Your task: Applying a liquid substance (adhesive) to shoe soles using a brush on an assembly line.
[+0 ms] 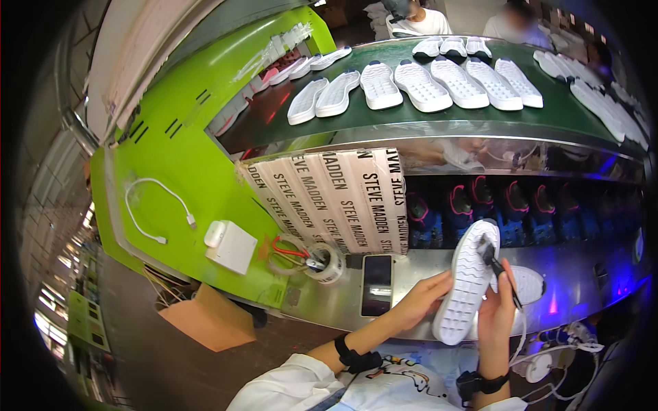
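A white shoe sole [456, 316] is held up, tilted, above the metal bench. My left hand [426, 296] grips its left edge, fingers closed against it. In my right hand [497, 312] is a slim dark-handled brush [506, 279], pinched in the fingers. Its dark head touches the upper part of the sole's face. The right palm is partly hidden, close to the sole's right edge. A second white sole [532, 285] lies on the bench behind my right hand. A thin white tube or cord [523, 335] runs down near the brush handle's end.
White soles [423, 88] stand in rows on a green conveyor [257, 130]. Below it are dark blue shoes [517, 205]. A printed cardboard panel [329, 202], tool cup [327, 267] and phone [377, 284] are left of my hands. A white box [232, 248] sits on the green surface. People [421, 22] sit opposite.
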`<move>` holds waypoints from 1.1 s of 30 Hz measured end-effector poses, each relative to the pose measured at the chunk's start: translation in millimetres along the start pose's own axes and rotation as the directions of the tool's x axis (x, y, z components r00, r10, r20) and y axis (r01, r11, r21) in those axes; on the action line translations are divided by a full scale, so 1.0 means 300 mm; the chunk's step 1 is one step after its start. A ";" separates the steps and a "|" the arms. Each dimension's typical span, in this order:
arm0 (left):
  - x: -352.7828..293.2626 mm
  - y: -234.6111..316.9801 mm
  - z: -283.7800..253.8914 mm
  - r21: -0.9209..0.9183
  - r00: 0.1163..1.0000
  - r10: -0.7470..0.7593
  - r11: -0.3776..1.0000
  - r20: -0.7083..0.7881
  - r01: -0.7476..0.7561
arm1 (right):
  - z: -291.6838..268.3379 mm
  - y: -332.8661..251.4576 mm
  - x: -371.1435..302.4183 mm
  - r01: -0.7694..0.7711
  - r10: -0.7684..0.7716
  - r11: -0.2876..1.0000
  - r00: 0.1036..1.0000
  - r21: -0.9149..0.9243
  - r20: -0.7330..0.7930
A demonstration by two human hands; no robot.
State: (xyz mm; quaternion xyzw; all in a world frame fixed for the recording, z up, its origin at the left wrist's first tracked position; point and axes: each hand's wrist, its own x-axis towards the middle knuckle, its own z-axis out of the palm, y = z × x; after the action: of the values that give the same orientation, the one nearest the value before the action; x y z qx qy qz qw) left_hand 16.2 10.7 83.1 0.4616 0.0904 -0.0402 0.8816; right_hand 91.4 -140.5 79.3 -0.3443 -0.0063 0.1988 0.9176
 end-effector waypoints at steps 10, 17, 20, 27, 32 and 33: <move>0.044 -0.153 -0.120 -0.730 0.936 0.103 0.656 0.336 0.190 | 0.091 -0.088 0.008 0.622 -0.360 0.199 0.765 -0.757 0.534; 0.047 -0.193 -0.150 -0.581 0.992 0.018 0.809 -0.127 -0.089 | 0.047 0.005 -0.065 0.660 -0.185 0.364 0.743 -0.657 0.644; 0.050 -0.210 -0.164 -0.669 0.995 0.021 0.738 -0.099 -0.082 | 0.081 -0.031 -0.083 0.734 -0.062 0.136 0.676 -0.665 0.734; 0.088 -0.121 -0.212 -0.630 0.943 0.052 0.756 0.330 0.179 | 0.052 -0.049 -0.105 0.560 0.268 0.523 0.607 -0.642 0.748; 0.124 -0.019 -0.131 -0.250 0.885 -0.403 0.855 0.233 0.455 | 0.018 -0.070 -0.074 0.629 0.239 0.532 0.531 -0.567 0.813; 0.129 -0.007 -0.134 -0.254 0.887 -0.400 0.855 0.231 0.452 | 0.033 -0.095 -0.100 0.579 0.433 0.444 0.530 -0.684 0.729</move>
State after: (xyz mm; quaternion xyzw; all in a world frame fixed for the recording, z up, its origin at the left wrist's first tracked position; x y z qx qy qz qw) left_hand 49.0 42.9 51.5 0.2851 0.1202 -0.2600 0.9147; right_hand 72.7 -164.9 108.7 -0.6263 -0.5690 0.2536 0.4686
